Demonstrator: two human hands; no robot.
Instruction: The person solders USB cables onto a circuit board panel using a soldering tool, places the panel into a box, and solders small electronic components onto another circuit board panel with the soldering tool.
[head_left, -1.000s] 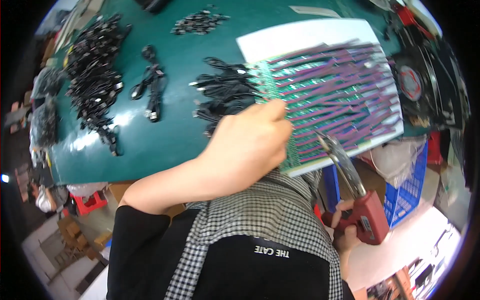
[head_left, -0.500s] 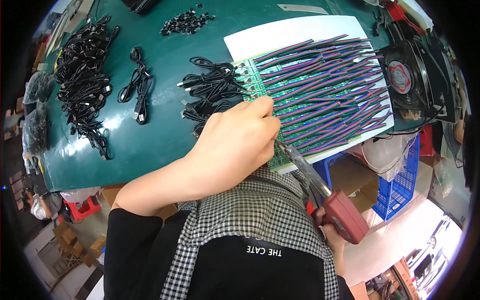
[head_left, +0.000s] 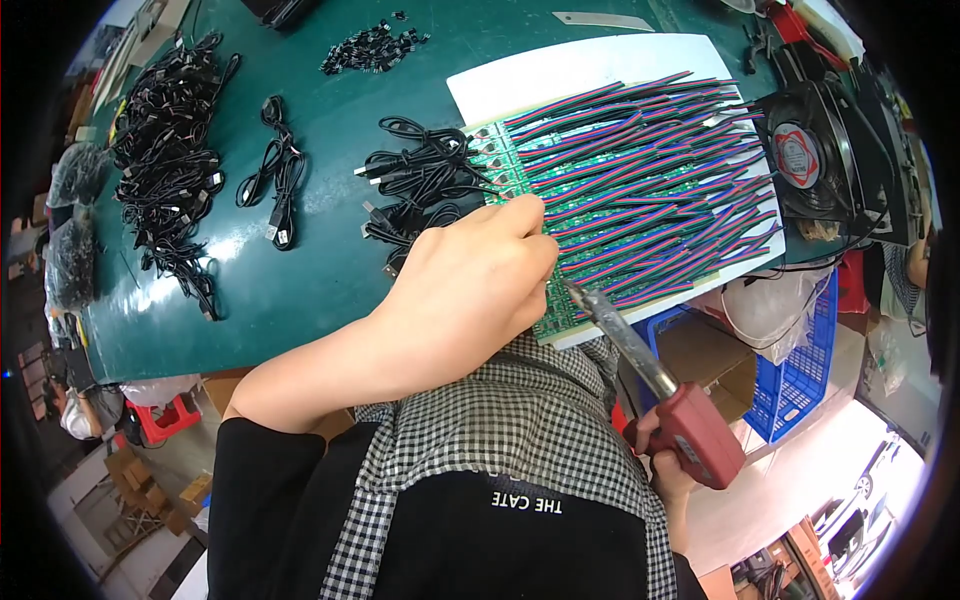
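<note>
My left hand (head_left: 475,275) is closed in a pinch over the left edge of a panel of green circuit boards (head_left: 553,322). Its fingertips are turned away, so what they hold is hidden. My right hand (head_left: 670,473), partly hidden, grips a dark red soldering gun (head_left: 700,440). The gun's tip points up and left at the panel, a little right of my left fingers. Bundles of red, blue, green and black wires (head_left: 650,215) run rightward from the boards. Black USB cables (head_left: 420,165) lie at the panel's left edge, some reaching the pads.
The panel rests on a white sheet (head_left: 590,62) on a green table (head_left: 330,300). A long cable pile (head_left: 165,170), a loose cable pair (head_left: 283,185) and small black parts (head_left: 372,47) lie leftward and behind. A fan (head_left: 805,155) stands right; a blue crate (head_left: 800,370) sits below.
The soldering gun and my right hand have shifted slightly right, and its tip has drawn away from my left fingers. My left hand has hardly moved.
</note>
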